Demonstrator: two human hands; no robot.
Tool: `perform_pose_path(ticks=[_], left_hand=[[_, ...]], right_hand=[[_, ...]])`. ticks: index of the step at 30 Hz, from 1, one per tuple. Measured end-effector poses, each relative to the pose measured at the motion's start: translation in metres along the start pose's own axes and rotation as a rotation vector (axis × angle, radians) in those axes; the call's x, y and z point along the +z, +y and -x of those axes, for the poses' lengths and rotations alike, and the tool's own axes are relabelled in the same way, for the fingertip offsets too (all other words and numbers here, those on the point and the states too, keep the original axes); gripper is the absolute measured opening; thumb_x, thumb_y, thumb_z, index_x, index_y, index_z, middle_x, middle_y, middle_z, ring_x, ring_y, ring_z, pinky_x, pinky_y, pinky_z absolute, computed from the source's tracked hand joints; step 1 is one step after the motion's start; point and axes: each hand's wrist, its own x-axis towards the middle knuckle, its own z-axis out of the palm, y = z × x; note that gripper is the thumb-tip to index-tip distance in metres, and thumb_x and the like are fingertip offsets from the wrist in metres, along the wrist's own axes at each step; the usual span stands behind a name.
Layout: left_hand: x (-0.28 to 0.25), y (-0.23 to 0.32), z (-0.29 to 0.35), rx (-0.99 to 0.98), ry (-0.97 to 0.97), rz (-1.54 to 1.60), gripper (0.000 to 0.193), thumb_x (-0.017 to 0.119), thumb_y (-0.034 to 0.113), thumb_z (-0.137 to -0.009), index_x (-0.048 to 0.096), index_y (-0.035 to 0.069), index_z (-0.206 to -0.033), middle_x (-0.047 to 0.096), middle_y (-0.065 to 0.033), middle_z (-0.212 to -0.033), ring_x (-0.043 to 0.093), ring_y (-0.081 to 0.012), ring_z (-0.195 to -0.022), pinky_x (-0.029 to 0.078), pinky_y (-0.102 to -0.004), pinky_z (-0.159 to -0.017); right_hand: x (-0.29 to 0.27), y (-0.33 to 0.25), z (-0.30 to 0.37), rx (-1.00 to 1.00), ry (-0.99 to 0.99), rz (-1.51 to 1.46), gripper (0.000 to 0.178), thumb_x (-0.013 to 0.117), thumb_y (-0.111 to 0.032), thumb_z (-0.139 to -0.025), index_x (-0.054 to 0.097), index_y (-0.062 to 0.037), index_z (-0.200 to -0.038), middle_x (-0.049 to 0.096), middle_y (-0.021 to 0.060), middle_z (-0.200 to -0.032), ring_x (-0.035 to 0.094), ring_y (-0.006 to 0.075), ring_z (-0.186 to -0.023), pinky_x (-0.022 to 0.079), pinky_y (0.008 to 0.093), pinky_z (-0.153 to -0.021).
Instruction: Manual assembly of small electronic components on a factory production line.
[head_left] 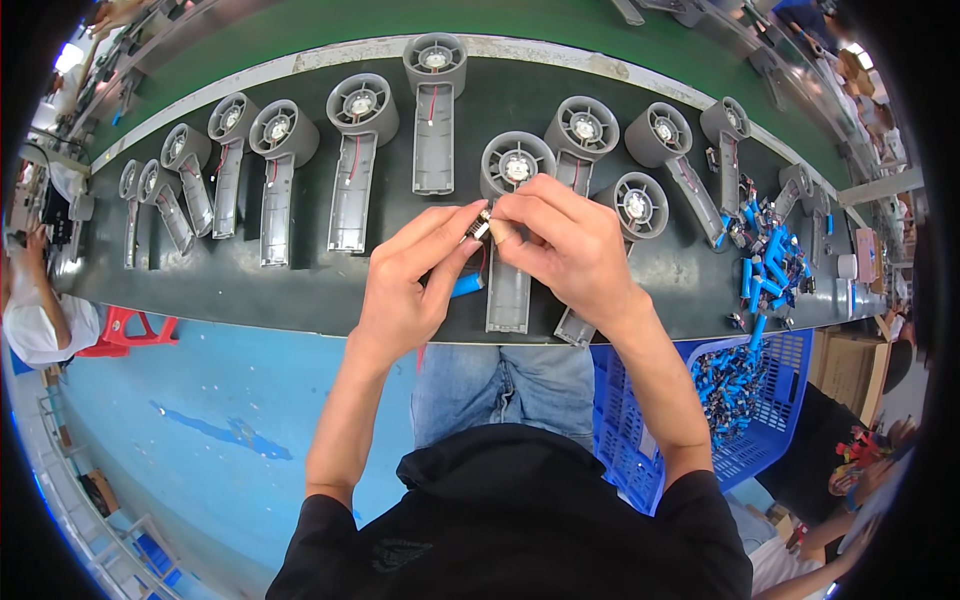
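Note:
In front of my chest, my left hand (415, 270) pinches a small circuit board (479, 226) between thumb and fingertips. Below it, a blue cylindrical battery cell (467, 286) shows beside the left fingers; a thin wire runs near it. Close against the board's right side, my right hand (565, 245) has thumb and fingers pressed together; what they pinch is hidden. Under both hands lies a grey fan housing (508, 300) with a round head and an open, trough-like handle. Its upper handle is partly covered by my right hand.
More grey fan housings (362, 105) stretch along the dark workbench (390, 290) to both sides, several with red wires. A pile of blue cells (770, 265) with boards lies at the right. Below it, a blue basket (785, 400) holds many more. A red stool (135, 328) stands at left.

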Motion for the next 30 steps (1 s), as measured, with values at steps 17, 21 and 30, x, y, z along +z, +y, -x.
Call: perform_pose_path(ticks=[17, 21, 30], left_hand=[[0.007, 0.004, 0.001, -0.238, 0.002, 0.302, 0.03, 0.055, -0.003, -0.095, 0.062, -0.003, -0.124, 0.065, -0.011, -0.1, 0.064, -0.0141, -0.079, 0.05, -0.0265, -0.071], [0.006, 0.021, -0.008, -0.41, 0.027, 0.612, 0.029, 0.049, 0.005, -0.1, 0.057, -0.001, -0.128, 0.064, -0.0075, -0.103, 0.057, -0.0082, -0.065, 0.045, -0.0231, -0.057], [-0.056, -0.032, -0.222, -0.039, 0.263, -0.177, 0.028, 0.057, 0.016, -0.092, 0.067, -0.001, -0.113, 0.07, -0.0145, -0.089, 0.064, -0.0183, -0.064, 0.05, -0.0326, -0.064]], right_hand=[[-0.021, -0.082, 0.031, 0.668, -0.32, 0.429, 0.022, 0.073, -0.024, -0.087, 0.07, -0.003, -0.081, 0.064, 0.0144, -0.062, 0.064, 0.0325, -0.055, 0.047, 0.0397, -0.051], [-0.027, -0.091, 0.02, 0.772, -0.149, 0.21, 0.023, 0.069, -0.02, -0.09, 0.068, 0.0001, -0.078, 0.057, 0.0115, -0.053, 0.054, 0.021, -0.044, 0.041, 0.0346, -0.046], [-0.003, 0.043, -0.158, 0.364, -0.004, 0.263, 0.036, 0.059, -0.027, -0.088, 0.066, 0.0041, -0.072, 0.063, 0.0239, -0.066, 0.065, 0.04, -0.065, 0.051, 0.0462, -0.067]])
